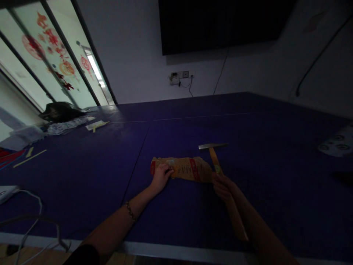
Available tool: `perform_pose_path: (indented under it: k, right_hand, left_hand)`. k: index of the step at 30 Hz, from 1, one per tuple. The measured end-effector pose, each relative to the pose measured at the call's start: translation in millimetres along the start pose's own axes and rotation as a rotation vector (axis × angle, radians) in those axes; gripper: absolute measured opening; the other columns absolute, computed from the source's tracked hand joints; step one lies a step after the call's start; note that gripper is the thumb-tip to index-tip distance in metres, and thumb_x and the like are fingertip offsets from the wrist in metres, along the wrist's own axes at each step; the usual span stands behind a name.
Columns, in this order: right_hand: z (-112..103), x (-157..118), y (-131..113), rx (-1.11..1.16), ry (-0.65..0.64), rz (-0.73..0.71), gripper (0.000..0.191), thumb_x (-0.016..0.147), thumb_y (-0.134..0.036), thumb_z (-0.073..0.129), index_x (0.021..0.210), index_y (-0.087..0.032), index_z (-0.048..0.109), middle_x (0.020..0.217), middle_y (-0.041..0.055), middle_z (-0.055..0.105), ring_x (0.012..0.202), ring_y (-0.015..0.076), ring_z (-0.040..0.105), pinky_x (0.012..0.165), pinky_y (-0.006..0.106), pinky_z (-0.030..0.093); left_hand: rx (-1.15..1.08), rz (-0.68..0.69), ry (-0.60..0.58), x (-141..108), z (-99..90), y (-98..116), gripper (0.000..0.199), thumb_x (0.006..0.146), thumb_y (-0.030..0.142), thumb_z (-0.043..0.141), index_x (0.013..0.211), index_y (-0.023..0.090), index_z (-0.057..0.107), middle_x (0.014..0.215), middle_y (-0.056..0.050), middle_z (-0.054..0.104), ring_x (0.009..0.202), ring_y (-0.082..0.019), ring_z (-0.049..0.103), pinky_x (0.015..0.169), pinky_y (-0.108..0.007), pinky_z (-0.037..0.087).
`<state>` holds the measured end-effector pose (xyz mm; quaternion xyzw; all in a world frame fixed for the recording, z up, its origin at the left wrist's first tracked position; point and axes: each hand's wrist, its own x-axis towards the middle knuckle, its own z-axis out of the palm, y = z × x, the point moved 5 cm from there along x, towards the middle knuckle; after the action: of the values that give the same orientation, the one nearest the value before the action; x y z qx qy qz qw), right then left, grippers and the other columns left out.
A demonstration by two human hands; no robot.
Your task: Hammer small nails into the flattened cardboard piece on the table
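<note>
A brown piece of cardboard [183, 169] with red bands and a row of small dark marks lies on the blue table [176, 209]. My left hand [162, 176] rests on its left part, fingers pinched together at the surface; what they hold there is too small to make out. In my right hand [224, 187] is a hammer [215, 160], gripped around its wooden handle. The metal head points away from me, beyond the right end of the cardboard, and the handle's end reaches back toward the near edge.
A power strip [8, 193] with white cables is at the left edge. Farther back left are a black bag [62, 111], papers [66, 126] and thin strips. A white object with round parts [338, 145] stands far right. A dark screen [220, 24] hangs on the wall.
</note>
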<state>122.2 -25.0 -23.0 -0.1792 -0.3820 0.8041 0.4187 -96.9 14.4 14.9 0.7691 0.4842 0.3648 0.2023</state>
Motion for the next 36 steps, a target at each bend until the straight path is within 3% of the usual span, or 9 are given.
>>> perform_pose_path:
  k: [7, 16, 24, 27, 30, 33, 36]
  right_hand:
    - [-0.9, -1.6, 0.0, -0.016, 0.110, -0.014, 0.047, 0.068, -0.044, 0.062, 0.054, -0.021, 0.022, 0.033, -0.0151, 0.023, 0.022, 0.0010, 0.004, 0.019, 0.011, 0.019]
    - [0.8, -2.0, -0.1, -0.059, 0.147, 0.034, 0.051, 0.063, -0.047, 0.063, 0.053, -0.022, 0.021, 0.032, -0.0151, 0.022, 0.022, 0.0010, 0.006, 0.019, 0.012, 0.020]
    - [4.5, -4.2, -3.7, -0.237, 0.332, 0.005, 0.047, 0.059, -0.052, 0.063, 0.050, -0.020, 0.030, 0.030, -0.0140, 0.025, 0.019, 0.0006, 0.015, 0.019, 0.013, 0.021]
    - [31.2, -7.7, -6.2, -0.322, 0.443, -0.020, 0.046, 0.059, -0.055, 0.062, 0.050, -0.020, 0.033, 0.029, -0.0130, 0.028, 0.019, 0.0013, 0.019, 0.019, 0.014, 0.024]
    - [76.1, -12.5, 2.5, -0.369, 0.517, 0.059, 0.046, 0.058, -0.060, 0.056, 0.050, -0.021, 0.032, 0.029, -0.0126, 0.028, 0.018, 0.0024, 0.020, 0.018, 0.016, 0.023]
    - [119.6, -15.8, 14.7, -0.485, 0.554, 0.151, 0.039, 0.063, -0.053, 0.053, 0.052, -0.020, 0.035, 0.030, -0.0118, 0.031, 0.020, 0.0023, 0.023, 0.020, 0.015, 0.021]
    - [142.6, -14.0, 27.0, -0.613, 0.580, 0.244, 0.034, 0.064, -0.048, 0.050, 0.053, -0.020, 0.035, 0.029, -0.0109, 0.032, 0.022, 0.0026, 0.025, 0.023, 0.015, 0.021]
  left_hand:
    - [0.021, -0.010, 0.008, -1.5, 0.1, -2.7, 0.012, 0.072, 0.017, 0.058, 0.060, 0.014, 0.056, 0.067, -0.002, 0.058, 0.071, -0.015, 0.054, 0.068, -0.027, 0.042]
    - [-0.027, -0.011, 0.024, -0.9, -0.8, -4.1, 0.011, 0.066, 0.012, 0.063, 0.057, 0.014, 0.058, 0.069, -0.002, 0.060, 0.072, -0.015, 0.056, 0.070, -0.027, 0.044]
    - [-0.050, -0.029, 0.060, 0.1, 1.1, -9.6, 0.010, 0.064, 0.014, 0.066, 0.056, 0.014, 0.061, 0.069, -0.003, 0.062, 0.072, -0.015, 0.058, 0.069, -0.027, 0.045]
    - [-0.064, -0.029, 0.062, 0.8, 2.4, -11.0, 0.009, 0.063, 0.014, 0.067, 0.055, 0.013, 0.062, 0.068, -0.003, 0.062, 0.070, -0.015, 0.058, 0.068, -0.026, 0.046]
    - [-0.073, -0.031, 0.057, 1.6, 3.9, -12.2, 0.009, 0.062, 0.013, 0.068, 0.055, 0.013, 0.062, 0.067, -0.003, 0.063, 0.069, -0.014, 0.058, 0.068, -0.026, 0.046]
    - [-0.076, -0.041, 0.065, 2.5, 5.4, -13.8, 0.007, 0.061, 0.013, 0.069, 0.056, 0.013, 0.063, 0.068, -0.003, 0.063, 0.069, -0.014, 0.058, 0.069, -0.026, 0.046]
    - [-0.078, -0.053, 0.076, 2.9, 6.9, -15.1, 0.007, 0.061, 0.013, 0.069, 0.057, 0.014, 0.064, 0.069, -0.002, 0.063, 0.071, -0.015, 0.058, 0.069, -0.026, 0.046]
